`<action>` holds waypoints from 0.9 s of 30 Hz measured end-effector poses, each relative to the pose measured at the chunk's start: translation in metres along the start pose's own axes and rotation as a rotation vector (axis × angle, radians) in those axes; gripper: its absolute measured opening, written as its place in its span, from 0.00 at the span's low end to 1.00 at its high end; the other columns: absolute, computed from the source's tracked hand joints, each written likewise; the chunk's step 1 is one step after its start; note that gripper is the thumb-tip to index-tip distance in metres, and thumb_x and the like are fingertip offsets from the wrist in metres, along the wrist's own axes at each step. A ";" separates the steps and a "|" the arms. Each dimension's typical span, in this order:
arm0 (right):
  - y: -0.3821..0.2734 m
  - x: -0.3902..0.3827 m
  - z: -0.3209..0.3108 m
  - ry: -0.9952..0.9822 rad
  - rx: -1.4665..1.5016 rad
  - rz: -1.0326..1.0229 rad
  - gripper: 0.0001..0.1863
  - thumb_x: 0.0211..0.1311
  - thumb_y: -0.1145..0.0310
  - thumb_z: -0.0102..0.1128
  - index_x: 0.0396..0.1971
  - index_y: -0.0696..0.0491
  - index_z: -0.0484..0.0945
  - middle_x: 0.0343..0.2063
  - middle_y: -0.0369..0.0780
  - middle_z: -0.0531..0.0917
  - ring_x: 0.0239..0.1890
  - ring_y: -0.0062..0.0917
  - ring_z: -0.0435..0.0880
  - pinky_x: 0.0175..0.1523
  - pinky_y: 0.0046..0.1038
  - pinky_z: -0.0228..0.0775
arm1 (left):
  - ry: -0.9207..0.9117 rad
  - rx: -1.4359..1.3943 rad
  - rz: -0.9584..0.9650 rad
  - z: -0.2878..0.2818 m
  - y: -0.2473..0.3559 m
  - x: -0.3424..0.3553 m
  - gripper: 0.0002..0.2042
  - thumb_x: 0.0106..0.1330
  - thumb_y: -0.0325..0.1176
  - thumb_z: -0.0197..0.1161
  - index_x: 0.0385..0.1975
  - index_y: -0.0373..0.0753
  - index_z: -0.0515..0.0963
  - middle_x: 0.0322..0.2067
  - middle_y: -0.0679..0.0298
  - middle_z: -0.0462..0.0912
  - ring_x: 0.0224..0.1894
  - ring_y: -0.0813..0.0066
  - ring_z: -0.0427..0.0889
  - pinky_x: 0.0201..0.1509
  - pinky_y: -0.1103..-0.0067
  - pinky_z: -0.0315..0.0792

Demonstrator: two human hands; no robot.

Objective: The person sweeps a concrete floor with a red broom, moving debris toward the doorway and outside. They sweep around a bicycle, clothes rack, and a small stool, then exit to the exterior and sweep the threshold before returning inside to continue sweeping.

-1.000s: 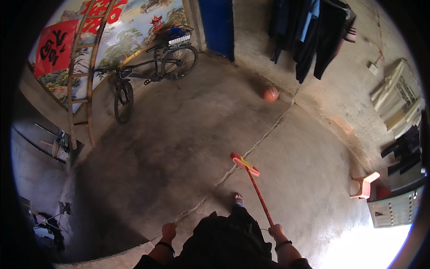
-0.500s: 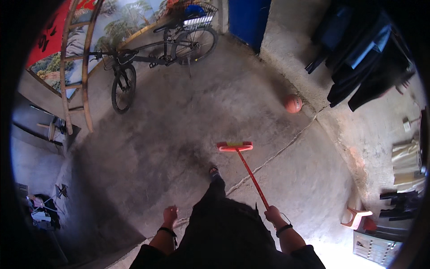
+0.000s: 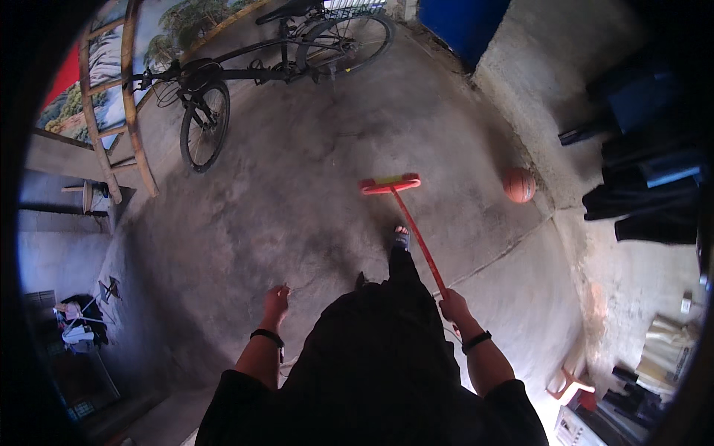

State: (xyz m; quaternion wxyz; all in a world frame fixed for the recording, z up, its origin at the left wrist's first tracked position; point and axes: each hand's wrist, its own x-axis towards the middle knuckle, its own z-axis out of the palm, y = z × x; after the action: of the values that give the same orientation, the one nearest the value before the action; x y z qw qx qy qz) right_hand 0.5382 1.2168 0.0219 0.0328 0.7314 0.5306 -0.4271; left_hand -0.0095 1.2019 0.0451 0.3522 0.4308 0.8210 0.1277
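Note:
My right hand (image 3: pixel 454 305) is closed around the red handle of a broom (image 3: pixel 421 241). Its wide red head (image 3: pixel 390 184), with a yellow-green strip, is ahead of my feet, low over or on the concrete floor; whether it touches I cannot tell. A thin pale loop shows beside that hand. My left hand (image 3: pixel 276 303) hangs at my left side with its fingers curled in, and nothing shows in it. Each wrist has a dark band. My sandalled right foot (image 3: pixel 401 236) is forward, near the broom handle.
A black bicycle (image 3: pixel 256 74) stands ahead, beside a wooden ladder (image 3: pixel 128 97) leaning at the far left. An orange basketball (image 3: pixel 519 185) lies by the right wall, below dark hanging clothes (image 3: pixel 643 186). A plastic stool (image 3: pixel 570 386) is at the lower right. A crack crosses the floor.
I have stepped forward, and my right foot is now ahead. The broom's head lies farther ahead of me, its handle still in my right hand. Bicycle and basketball have shifted in view.

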 end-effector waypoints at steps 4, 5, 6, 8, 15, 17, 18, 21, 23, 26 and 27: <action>-0.075 0.127 -0.052 -0.114 -0.028 -0.228 0.17 0.52 0.67 0.55 0.42 0.56 0.79 0.40 0.53 0.83 0.45 0.50 0.82 0.49 0.46 0.74 | 0.046 0.040 -0.040 -0.004 0.044 0.034 0.18 0.67 0.45 0.57 0.36 0.34 0.83 0.32 0.52 0.86 0.38 0.56 0.85 0.42 0.67 0.75; -0.099 0.156 -0.061 -0.132 -0.018 -0.270 0.18 0.53 0.67 0.55 0.44 0.56 0.78 0.37 0.52 0.83 0.43 0.48 0.83 0.47 0.45 0.74 | 0.057 0.005 -0.042 -0.006 0.052 0.045 0.18 0.67 0.45 0.57 0.35 0.34 0.83 0.32 0.52 0.86 0.38 0.56 0.85 0.42 0.67 0.75; -0.122 0.182 -0.064 -0.133 -0.024 -0.337 0.18 0.53 0.67 0.54 0.45 0.55 0.78 0.35 0.51 0.84 0.41 0.46 0.84 0.46 0.44 0.75 | 0.067 -0.046 -0.031 -0.007 0.054 0.051 0.18 0.67 0.45 0.57 0.35 0.34 0.83 0.32 0.52 0.86 0.37 0.57 0.85 0.42 0.67 0.75; -0.177 0.229 -0.075 -0.196 0.073 -0.413 0.18 0.54 0.68 0.54 0.46 0.55 0.76 0.32 0.48 0.84 0.38 0.41 0.84 0.43 0.40 0.75 | 0.103 -0.105 -0.047 -0.013 0.061 0.064 0.18 0.67 0.45 0.57 0.34 0.33 0.83 0.31 0.52 0.86 0.37 0.57 0.85 0.42 0.67 0.75; -0.311 0.360 -0.082 -0.261 0.000 -0.394 0.17 0.59 0.69 0.51 0.48 0.54 0.75 0.34 0.45 0.85 0.39 0.41 0.85 0.42 0.40 0.75 | 0.098 -0.041 -0.157 -0.040 0.067 0.140 0.19 0.67 0.45 0.56 0.36 0.32 0.83 0.33 0.51 0.87 0.40 0.57 0.87 0.46 0.68 0.77; -0.318 0.374 -0.082 -0.212 -0.095 -0.442 0.18 0.60 0.67 0.51 0.50 0.52 0.75 0.38 0.47 0.85 0.43 0.44 0.84 0.45 0.41 0.75 | 0.072 -0.107 -0.213 -0.054 0.067 0.173 0.18 0.67 0.44 0.56 0.37 0.33 0.83 0.34 0.52 0.87 0.40 0.58 0.86 0.47 0.68 0.77; -0.314 0.376 -0.084 -0.253 -0.114 -0.400 0.18 0.61 0.66 0.50 0.51 0.50 0.75 0.41 0.49 0.84 0.45 0.45 0.83 0.47 0.42 0.74 | 0.072 -0.087 -0.171 -0.061 0.068 0.194 0.18 0.67 0.44 0.56 0.37 0.33 0.83 0.34 0.53 0.87 0.40 0.58 0.86 0.47 0.68 0.77; -0.283 0.361 -0.103 -0.216 0.008 -0.351 0.22 0.60 0.64 0.54 0.57 0.45 0.75 0.46 0.50 0.83 0.49 0.47 0.81 0.51 0.42 0.73 | 0.048 -0.092 -0.154 -0.086 0.071 0.245 0.17 0.67 0.44 0.56 0.37 0.34 0.83 0.34 0.53 0.87 0.40 0.58 0.86 0.47 0.69 0.77; -0.261 0.348 -0.126 -0.192 0.062 -0.160 0.27 0.59 0.63 0.59 0.61 0.43 0.73 0.46 0.50 0.83 0.49 0.46 0.82 0.53 0.41 0.74 | 0.012 -0.102 -0.158 -0.102 0.079 0.283 0.17 0.68 0.44 0.56 0.36 0.35 0.84 0.34 0.53 0.87 0.40 0.59 0.86 0.47 0.69 0.77; -0.231 0.327 -0.162 -0.222 0.198 0.121 0.29 0.58 0.63 0.62 0.62 0.46 0.72 0.43 0.50 0.84 0.45 0.42 0.84 0.50 0.38 0.76 | -0.063 -0.041 -0.088 -0.114 0.096 0.336 0.17 0.68 0.44 0.56 0.36 0.35 0.84 0.35 0.53 0.87 0.41 0.59 0.86 0.48 0.69 0.77; -0.232 0.322 -0.168 -0.173 0.151 0.176 0.29 0.59 0.64 0.62 0.62 0.46 0.72 0.41 0.49 0.85 0.42 0.39 0.85 0.47 0.36 0.77 | -0.068 -0.034 -0.067 -0.117 0.102 0.351 0.17 0.68 0.44 0.56 0.36 0.35 0.84 0.35 0.53 0.87 0.40 0.59 0.86 0.47 0.69 0.77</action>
State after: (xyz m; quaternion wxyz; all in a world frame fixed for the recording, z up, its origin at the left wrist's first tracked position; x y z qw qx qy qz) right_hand 0.4736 1.6422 0.0100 0.0607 0.7359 0.4259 -0.5229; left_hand -0.1603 1.5533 0.0169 0.3912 0.4009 0.8204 0.1150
